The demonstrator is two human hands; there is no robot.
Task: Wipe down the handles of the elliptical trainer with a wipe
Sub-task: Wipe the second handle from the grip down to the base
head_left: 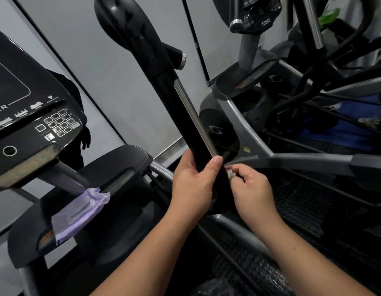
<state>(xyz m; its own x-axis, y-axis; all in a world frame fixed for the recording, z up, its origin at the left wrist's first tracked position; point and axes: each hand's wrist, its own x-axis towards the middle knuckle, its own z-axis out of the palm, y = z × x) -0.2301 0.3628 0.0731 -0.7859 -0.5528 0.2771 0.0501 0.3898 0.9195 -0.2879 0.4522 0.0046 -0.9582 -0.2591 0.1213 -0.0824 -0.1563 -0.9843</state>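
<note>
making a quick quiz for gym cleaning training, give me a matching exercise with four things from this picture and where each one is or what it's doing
Column one:
1. left hand
2. right hand
3. small white crumpled wipe
4. translucent purple plastic packet

Column two:
A. lying on the dark tray under the black console
B. wrapped round the lower end of the long black handle with a silver strip
C. pressed against the handle's right side
D. pinching the wipe

Pairs: 1-B, 2-D, 3-C, 4-A
</note>
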